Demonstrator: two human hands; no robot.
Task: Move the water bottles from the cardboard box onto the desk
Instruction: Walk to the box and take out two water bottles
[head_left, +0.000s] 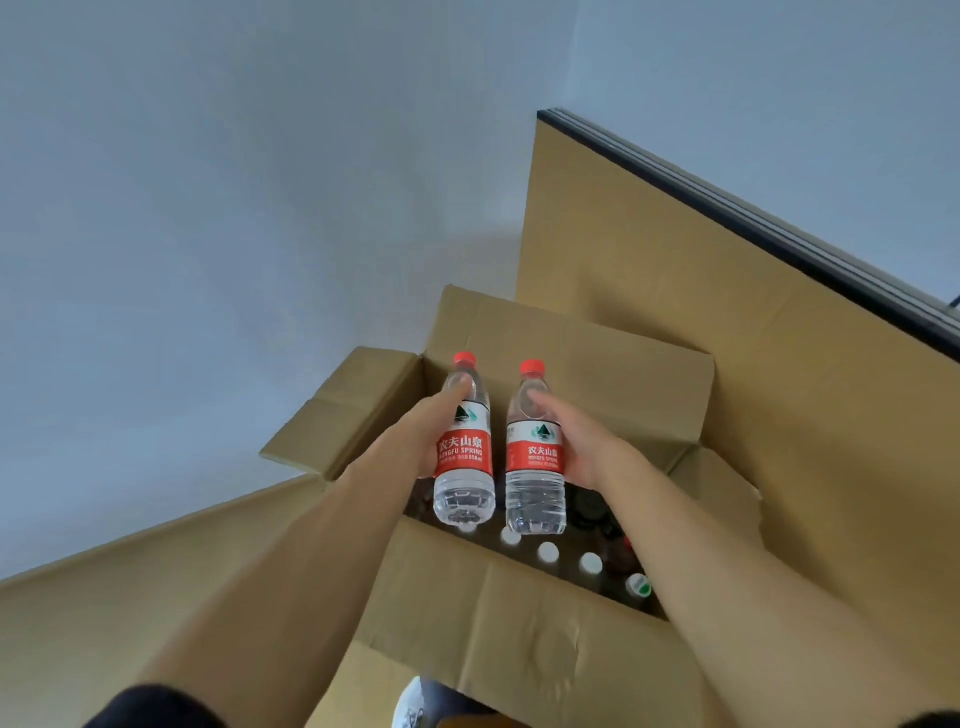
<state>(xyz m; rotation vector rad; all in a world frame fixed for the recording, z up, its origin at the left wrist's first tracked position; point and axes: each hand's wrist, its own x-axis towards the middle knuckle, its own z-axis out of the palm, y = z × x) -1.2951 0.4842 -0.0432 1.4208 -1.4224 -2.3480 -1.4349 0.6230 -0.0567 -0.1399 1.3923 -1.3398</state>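
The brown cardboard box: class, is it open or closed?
Open: the brown cardboard box has its flaps folded outward, and white bottle caps show inside.

Two red-capped water bottles (464, 441) (535, 457) — upright above the open cardboard box (519, 613)

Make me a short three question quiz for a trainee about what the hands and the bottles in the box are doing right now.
1. True or false: each hand holds one red-capped water bottle above the open cardboard box.
2. What colour are most of the caps on the bottles left inside the box? A) white B) blue C) black
3. Which held bottle's cap reaches closer to the box's far wall?

Key
1. True: the left hand grips the left bottle and the right hand grips the right bottle.
2. A: white caps show near the front wall.
3. The left bottle's.
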